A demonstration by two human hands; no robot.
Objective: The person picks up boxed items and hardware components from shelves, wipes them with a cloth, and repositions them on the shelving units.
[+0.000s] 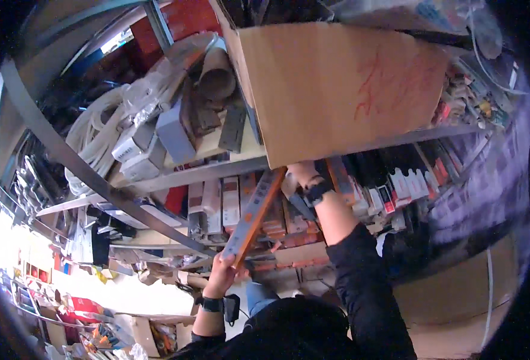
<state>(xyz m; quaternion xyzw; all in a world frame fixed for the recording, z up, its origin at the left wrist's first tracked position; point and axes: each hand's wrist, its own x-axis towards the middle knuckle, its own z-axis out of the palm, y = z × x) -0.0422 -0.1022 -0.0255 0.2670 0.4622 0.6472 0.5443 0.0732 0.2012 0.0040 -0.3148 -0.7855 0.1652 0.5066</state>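
Left hand (221, 275) clenched round the lower end of a long flat orange-and-grey boxed item (254, 216), which slants up to the right, its top end reaching the underside of the metal shelf (217, 171) just beside the big cardboard box (343, 84). Right hand (301, 175) raised at that box's lower front corner, fingers hidden behind the box and the packages, so cannot tell whether it grips anything; dark watch on each wrist. Behind the long box, upright rows of narrow packages (391, 186) fill the lower shelf; coiled white hose (100, 141) and grey boxes (175, 135) sit on the upper shelf to the left.
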